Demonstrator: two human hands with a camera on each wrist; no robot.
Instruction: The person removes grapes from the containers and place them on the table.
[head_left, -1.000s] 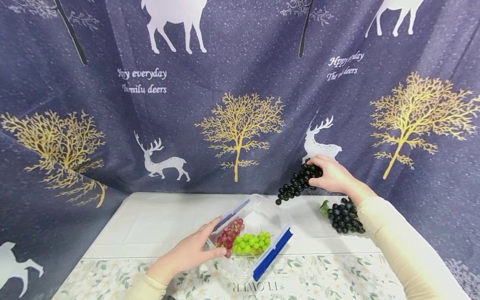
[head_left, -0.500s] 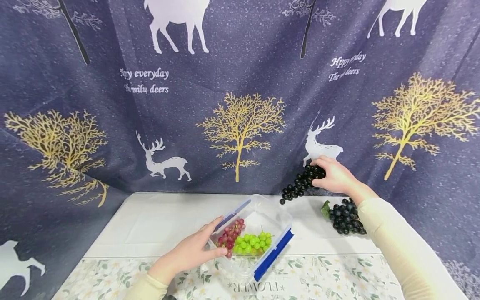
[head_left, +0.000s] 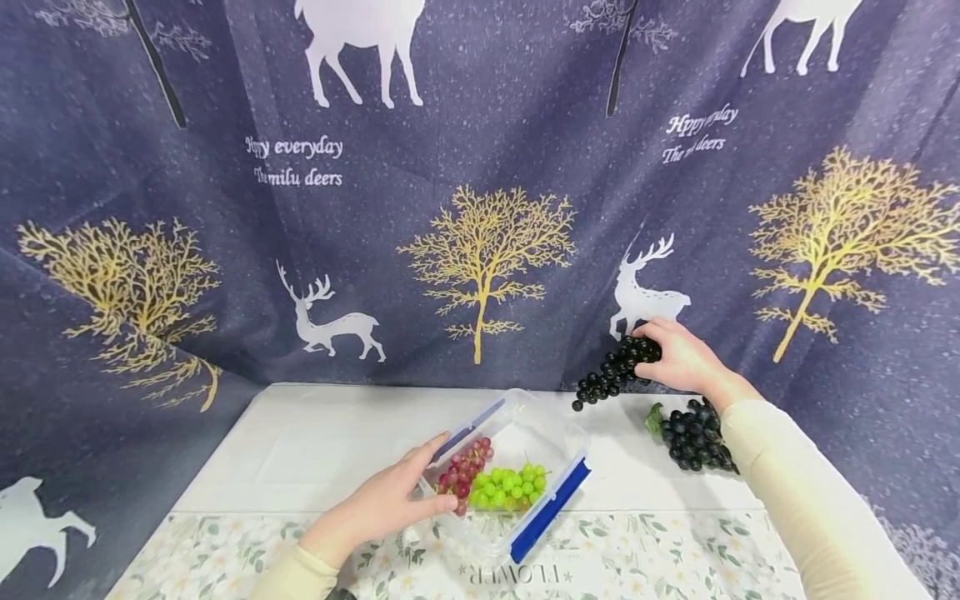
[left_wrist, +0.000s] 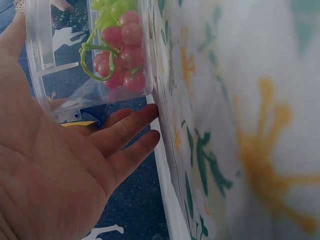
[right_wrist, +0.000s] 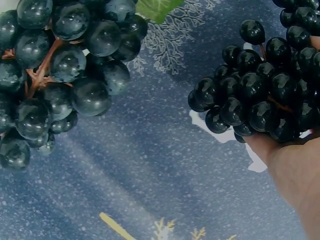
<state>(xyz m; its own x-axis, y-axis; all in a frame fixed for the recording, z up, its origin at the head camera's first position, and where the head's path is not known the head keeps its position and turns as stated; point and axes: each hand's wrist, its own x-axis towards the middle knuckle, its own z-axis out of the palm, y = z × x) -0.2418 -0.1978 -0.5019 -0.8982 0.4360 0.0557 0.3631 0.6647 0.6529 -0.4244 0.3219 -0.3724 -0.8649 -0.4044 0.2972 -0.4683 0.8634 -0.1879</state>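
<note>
1. Right hand (head_left: 678, 360): fingers curled round the top of a black grape bunch (head_left: 615, 373), lifted clear of the white tablecloth (head_left: 315, 450) near the navy deer-print backdrop (head_left: 480, 167); bunch hanging slantwise, tip pointing down-left toward the container.
2. Compared with a second ago: same grasp, but hand and bunch a little further right and slightly higher in the head view; grape tip now further from the box rim than before.
3. In the right wrist view: grasped bunch (right_wrist: 260, 95) cradled against the palm (right_wrist: 295, 170), berries spilling past the fingers.
4. Second black grape bunch (head_left: 693, 433) with a green leaf (head_left: 654, 417), lying on the cloth just under the right forearm, in the same spot as before; close and large in the right wrist view (right_wrist: 55, 75).
5. Left hand (head_left: 386, 504): fingers straight and relaxed, laid flat against the near-left wall of the clear plastic container (head_left: 558, 437), thumb along its rim; pose unchanged from the earlier frames.
6. In the left wrist view: open palm (left_wrist: 55, 170) against the clear wall (left_wrist: 42, 75), fingertips under the box corner.
7. Inside the container: red grapes (head_left: 467, 467) at the left, green grapes (head_left: 513, 487) just beside them, touching; both where they were.
8. Blue latch flaps: one on the near-right side (head_left: 551, 508), one on the far-left side (head_left: 468, 425), both folded open.
9. Floral cloth strip (head_left: 637, 567) printed "FLOWER" along the near table edge, under the box's front corner.
</note>
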